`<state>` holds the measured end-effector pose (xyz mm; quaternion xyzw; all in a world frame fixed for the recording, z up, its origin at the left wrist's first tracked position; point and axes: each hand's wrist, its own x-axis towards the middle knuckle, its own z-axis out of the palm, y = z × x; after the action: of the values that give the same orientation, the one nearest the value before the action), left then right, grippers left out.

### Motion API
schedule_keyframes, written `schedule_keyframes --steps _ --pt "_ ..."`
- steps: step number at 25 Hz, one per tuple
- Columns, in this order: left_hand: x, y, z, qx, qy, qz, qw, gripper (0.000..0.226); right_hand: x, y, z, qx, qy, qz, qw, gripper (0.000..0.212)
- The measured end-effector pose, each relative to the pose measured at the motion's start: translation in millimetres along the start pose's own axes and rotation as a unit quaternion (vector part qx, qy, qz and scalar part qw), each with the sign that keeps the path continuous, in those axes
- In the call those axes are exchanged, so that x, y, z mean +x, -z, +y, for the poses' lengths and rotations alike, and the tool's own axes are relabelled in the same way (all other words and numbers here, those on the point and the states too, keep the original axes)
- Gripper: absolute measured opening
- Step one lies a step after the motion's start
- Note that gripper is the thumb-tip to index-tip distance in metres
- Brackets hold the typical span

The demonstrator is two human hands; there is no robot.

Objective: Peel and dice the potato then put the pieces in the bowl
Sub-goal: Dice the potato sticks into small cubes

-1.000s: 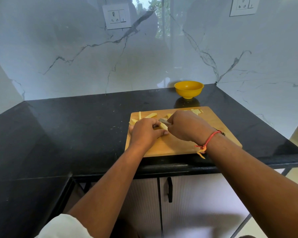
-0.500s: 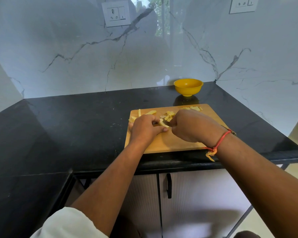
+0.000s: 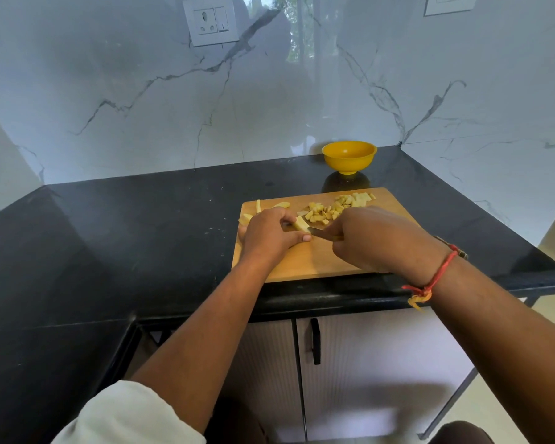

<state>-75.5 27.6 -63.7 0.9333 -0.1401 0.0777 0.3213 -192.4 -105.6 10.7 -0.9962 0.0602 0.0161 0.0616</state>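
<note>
left hand (image 3: 269, 233) fingers curled, pinning potato strip (image 3: 302, 224); right hand (image 3: 375, 238) clenched round knife (image 3: 321, 232), blade just beside left fingertips; risk: strip slips under pressure, blade nicks a fingertip; bowl (image 3: 349, 157) well beyond them

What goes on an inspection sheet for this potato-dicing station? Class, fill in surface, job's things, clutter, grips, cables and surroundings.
Surface: black countertop, wooden cutting board at its front edge.
Job's things: diced pieces piled at the board's far side; uncut strips at its left; yellow bowl behind the board, no pieces seen inside.
Clutter: nothing seen.
Grips: left hand holds a potato strip down; right hand grips the knife, blade at the strip.
Cables: nothing seen.
Surroundings: marble wall, two sockets, cabinet doors below.
</note>
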Motion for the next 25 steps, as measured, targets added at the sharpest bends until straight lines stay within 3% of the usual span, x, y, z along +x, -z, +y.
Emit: schedule_keyframes --steps 6,11,15,20,25 --pt "0 -1 1 0.008 -0.005 -0.006 1.0 0.05 -16 6 9 -0.014 0.001 -0.022 1.0 0.035" --pt "1 4 1 0.022 -0.018 -0.05 0.998 0.051 -30 1 17 -0.013 0.002 0.002 1.0 0.053" --pt "7 17 4 0.045 -0.08 -0.118 0.989 0.046 -27 -13 33 0.068 -0.01 0.102 0.992 0.05" --pt "21 22 12 0.126 -0.174 -0.174 0.961 0.038 3 -45 33 0.209 -0.043 0.132 0.968 0.046" --pt "28 23 13 0.135 -0.189 -0.173 0.957 0.03 15 -60 38 0.242 -0.062 0.181 0.951 0.044"
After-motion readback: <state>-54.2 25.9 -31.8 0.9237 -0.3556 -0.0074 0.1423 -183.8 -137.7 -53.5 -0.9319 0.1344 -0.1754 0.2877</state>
